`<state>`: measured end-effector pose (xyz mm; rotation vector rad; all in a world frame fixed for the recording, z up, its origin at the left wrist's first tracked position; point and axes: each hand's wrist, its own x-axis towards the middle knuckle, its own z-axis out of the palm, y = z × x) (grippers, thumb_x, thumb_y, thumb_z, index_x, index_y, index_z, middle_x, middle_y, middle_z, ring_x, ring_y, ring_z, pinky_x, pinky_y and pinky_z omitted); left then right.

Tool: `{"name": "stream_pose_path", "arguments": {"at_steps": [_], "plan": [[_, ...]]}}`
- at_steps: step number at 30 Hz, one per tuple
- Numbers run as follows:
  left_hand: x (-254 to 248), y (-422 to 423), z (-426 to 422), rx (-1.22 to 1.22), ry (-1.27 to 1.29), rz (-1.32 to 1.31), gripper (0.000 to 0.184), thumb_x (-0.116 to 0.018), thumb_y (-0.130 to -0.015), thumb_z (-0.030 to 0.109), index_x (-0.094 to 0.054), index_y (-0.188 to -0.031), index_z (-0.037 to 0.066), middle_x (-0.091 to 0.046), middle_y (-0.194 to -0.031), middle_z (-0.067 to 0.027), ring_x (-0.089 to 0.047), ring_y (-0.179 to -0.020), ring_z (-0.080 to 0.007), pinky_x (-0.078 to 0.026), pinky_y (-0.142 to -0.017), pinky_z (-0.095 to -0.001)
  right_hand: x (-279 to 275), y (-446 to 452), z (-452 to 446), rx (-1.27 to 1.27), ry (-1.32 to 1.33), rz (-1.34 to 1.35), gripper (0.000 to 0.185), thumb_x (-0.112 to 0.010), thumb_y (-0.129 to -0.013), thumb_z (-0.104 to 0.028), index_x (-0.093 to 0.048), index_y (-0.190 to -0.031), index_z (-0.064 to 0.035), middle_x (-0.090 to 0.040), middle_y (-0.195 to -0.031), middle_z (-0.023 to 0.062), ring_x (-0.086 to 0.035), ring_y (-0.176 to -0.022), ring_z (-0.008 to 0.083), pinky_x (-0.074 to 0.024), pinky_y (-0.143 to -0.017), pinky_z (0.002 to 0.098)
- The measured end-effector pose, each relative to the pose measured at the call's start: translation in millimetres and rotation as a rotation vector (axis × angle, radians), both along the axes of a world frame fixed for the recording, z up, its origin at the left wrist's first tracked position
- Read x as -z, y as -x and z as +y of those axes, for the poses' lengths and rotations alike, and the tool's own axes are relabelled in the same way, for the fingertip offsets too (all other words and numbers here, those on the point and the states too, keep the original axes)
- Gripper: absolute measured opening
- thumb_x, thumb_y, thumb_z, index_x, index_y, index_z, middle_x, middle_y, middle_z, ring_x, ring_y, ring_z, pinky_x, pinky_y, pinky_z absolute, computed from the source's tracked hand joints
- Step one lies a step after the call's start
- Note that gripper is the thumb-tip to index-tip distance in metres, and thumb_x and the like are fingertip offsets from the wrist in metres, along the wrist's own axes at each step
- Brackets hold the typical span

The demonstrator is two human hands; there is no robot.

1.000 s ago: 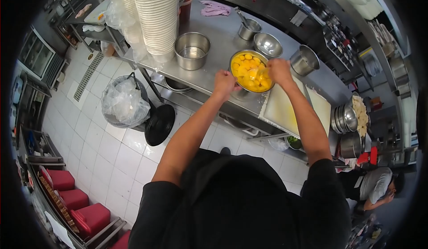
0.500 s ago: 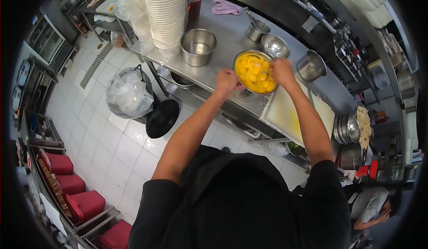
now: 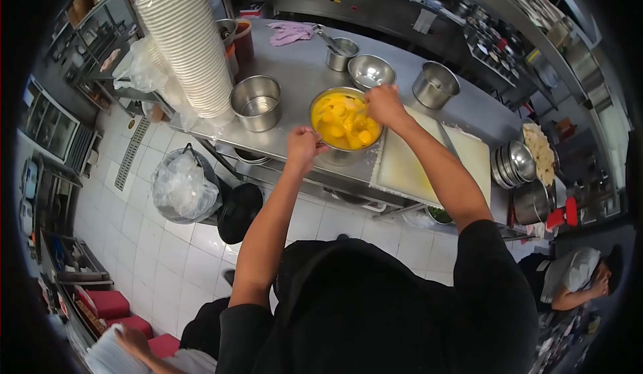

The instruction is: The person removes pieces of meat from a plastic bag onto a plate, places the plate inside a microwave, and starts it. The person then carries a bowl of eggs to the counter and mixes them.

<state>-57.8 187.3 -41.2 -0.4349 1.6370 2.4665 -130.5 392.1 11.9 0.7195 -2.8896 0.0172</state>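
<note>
A steel bowl [image 3: 339, 148] full of raw egg yolks [image 3: 341, 121] stands at the front edge of the steel counter. At its left rim my left hand [image 3: 306, 147] is closed, pinching the bowl's edge. My right hand [image 3: 386, 106] makes a fist over the right side of the bowl. Some thin tool seems to reach from that fist into the eggs, but I cannot make out its kind. A white cutting board [image 3: 415, 166] lies just right of the bowl, with a knife [image 3: 447, 139] on it.
Behind the bowl are an empty steel bowl [image 3: 372, 72], a small pot [image 3: 342, 54] and a larger pot [image 3: 436, 85]. Another pot [image 3: 256, 103] and a tall container stack [image 3: 184, 46] stand left. A lined bin [image 3: 184, 183] is on the floor. One person [image 3: 137, 344] is lower left, another [image 3: 576, 280] right.
My view has shifted, so the counter sits further left. The yolks look more broken and mixed. A person carrying something whitish has come into view at the lower left.
</note>
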Motion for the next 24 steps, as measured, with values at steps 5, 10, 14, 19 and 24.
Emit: {"name": "stream_pose_path", "arguments": {"at_steps": [5, 10, 14, 19, 24], "plan": [[0, 1, 1, -0.007, 0.029, 0.003, 0.017, -0.05, -0.077, -0.004, -0.04, -0.088, 0.005, -0.052, -0.081, -0.0092, -0.058, -0.065, -0.0198, -0.057, -0.063, -0.0351, 7, -13, -2, -0.155, -0.082, -0.197, 0.009, -0.06, -0.062, -0.011, -0.067, -0.067, -0.0065, -0.063, -0.07, 0.0143, -0.06, -0.079, 0.0286, -0.0362, -0.075, 0.0443], [-4, -3, 4, -0.026, 0.048, -0.007, 0.016, -0.05, -0.078, -0.004, -0.041, -0.087, 0.005, -0.053, -0.079, -0.0091, -0.058, -0.065, -0.0198, -0.057, -0.061, -0.0341, 15, -13, -3, -0.072, -0.081, -0.024, 0.009, -0.06, -0.063, -0.013, -0.067, -0.066, -0.0073, -0.064, -0.072, 0.0133, -0.059, -0.077, 0.0285, -0.0353, -0.074, 0.0437], [-6, -3, 2, -0.032, 0.012, -0.011, 0.015, -0.05, -0.077, -0.004, -0.041, -0.086, 0.004, -0.053, -0.079, -0.01, -0.059, -0.063, -0.0198, -0.057, -0.059, -0.0333, 6, -2, -2, -0.039, -0.114, -0.073, 0.01, -0.061, -0.064, -0.015, -0.067, -0.068, -0.008, -0.064, -0.076, 0.0131, -0.059, -0.08, 0.0289, -0.0353, -0.075, 0.0433], [-6, 2, 2, -0.032, 0.059, 0.002, 0.015, -0.051, -0.077, -0.004, -0.042, -0.086, 0.004, -0.054, -0.079, -0.0105, -0.059, -0.063, -0.0206, -0.057, -0.059, -0.0325, 10, -7, -6, -0.067, -0.137, -0.116, 0.01, -0.061, -0.065, -0.013, -0.068, -0.07, -0.0067, -0.064, -0.077, 0.0139, -0.059, -0.082, 0.0308, -0.0362, -0.076, 0.0444], [-4, 0, 3, -0.026, 0.051, -0.01, 0.015, -0.051, -0.077, -0.004, -0.042, -0.087, 0.004, -0.054, -0.08, -0.0106, -0.059, -0.065, -0.0212, -0.057, -0.059, -0.0334, 21, -9, -3, -0.149, -0.109, -0.04, 0.01, -0.06, -0.058, -0.008, -0.066, -0.066, -0.0084, -0.063, -0.072, 0.0121, -0.057, -0.082, 0.0296, -0.0364, -0.073, 0.0426]]}}
